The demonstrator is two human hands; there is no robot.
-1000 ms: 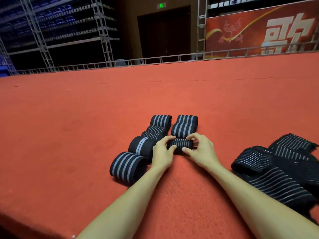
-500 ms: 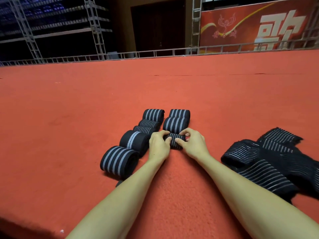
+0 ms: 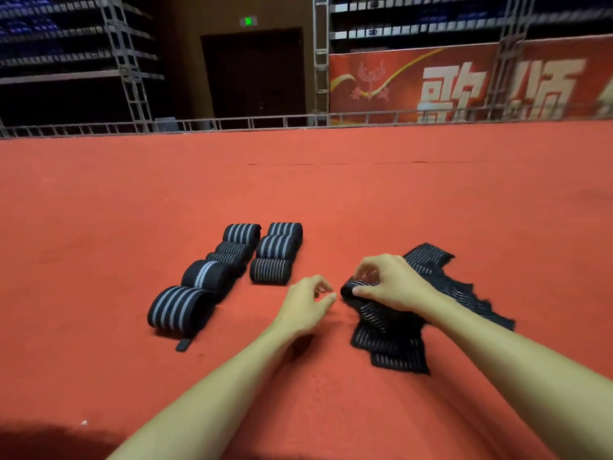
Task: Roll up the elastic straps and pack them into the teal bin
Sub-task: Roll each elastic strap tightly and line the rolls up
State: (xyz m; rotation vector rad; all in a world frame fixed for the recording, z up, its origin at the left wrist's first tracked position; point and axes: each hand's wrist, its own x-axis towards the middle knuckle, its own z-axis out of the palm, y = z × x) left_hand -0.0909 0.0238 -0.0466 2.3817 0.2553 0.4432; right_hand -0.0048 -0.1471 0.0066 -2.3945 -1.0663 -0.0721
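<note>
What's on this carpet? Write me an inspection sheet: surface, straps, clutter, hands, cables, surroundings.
Surface: red carpet, flat.
Job's things: eight rolled straps in two rows, five left, three right; loose straps piled right of them; no bin seen.
Clutter: nothing seen.
Hands: left hand loosely curled, holding nothing, beside the pile; right hand grips a fold of the loose straps.
Cables: nothing seen.
Surroundings: rail, racks, door and banner behind.

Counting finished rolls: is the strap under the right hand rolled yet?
Unrolled: the strap lies loosely spread; the right hand pinches its end.
</note>
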